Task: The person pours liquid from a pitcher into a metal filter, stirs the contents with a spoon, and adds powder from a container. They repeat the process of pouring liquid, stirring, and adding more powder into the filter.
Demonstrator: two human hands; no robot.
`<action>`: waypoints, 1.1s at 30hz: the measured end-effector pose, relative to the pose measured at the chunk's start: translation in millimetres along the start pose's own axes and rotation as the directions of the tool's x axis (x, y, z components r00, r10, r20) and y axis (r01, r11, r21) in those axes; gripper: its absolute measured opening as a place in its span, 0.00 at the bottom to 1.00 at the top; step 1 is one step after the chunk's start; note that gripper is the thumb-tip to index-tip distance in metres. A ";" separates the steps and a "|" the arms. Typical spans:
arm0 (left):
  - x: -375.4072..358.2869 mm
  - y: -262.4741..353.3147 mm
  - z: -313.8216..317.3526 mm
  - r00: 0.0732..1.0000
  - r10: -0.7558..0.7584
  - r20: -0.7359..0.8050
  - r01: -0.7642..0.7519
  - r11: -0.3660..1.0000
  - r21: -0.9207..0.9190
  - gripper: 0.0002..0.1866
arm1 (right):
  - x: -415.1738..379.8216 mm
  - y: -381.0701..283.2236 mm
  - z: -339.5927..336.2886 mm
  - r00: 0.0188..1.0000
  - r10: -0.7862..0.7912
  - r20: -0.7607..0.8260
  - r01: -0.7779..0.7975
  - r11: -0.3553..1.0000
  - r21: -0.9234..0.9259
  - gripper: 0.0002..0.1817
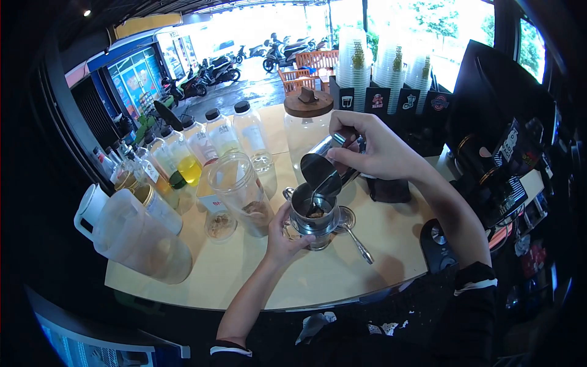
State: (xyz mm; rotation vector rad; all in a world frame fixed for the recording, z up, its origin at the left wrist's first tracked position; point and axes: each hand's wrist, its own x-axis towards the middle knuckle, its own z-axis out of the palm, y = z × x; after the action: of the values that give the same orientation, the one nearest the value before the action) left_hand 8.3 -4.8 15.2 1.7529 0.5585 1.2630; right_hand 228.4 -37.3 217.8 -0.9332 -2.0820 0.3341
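A metal dripper (313,215) stands on a small glass (320,243) on the pale counter. My left hand (286,237) is closed around the dripper's lower left side, the thumb across its front. Above it, my right hand (373,147) grips a shiny metal pitcher (322,173) by its handle. The pitcher is tilted down to the left, and a thin stream runs from its lip into the dripper, where dark grounds show. A round metal lid (347,216) and a metal spoon (361,246) lie just right of the dripper.
Left of my hands stand an open plastic jar (235,183) with brown powder, a large clear pitcher (143,235) and several bottles (189,162). Behind are a wooden-lidded jar (301,131) and stacked cups (354,61). A black device (438,241) sits at right.
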 end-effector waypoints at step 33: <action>-0.7 -5.6 -3.5 0.999 0.023 0.028 -0.023 0.999 0.024 0.49 | -12.0 -12.4 -4.4 0.992 0.124 -0.025 -0.121 0.987 0.103 0.12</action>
State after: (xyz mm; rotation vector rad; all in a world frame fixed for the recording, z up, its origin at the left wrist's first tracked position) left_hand 5.6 -1.1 10.4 1.7988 0.5407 1.2501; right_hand 230.3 -54.8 220.2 -1.0009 -1.9643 0.4818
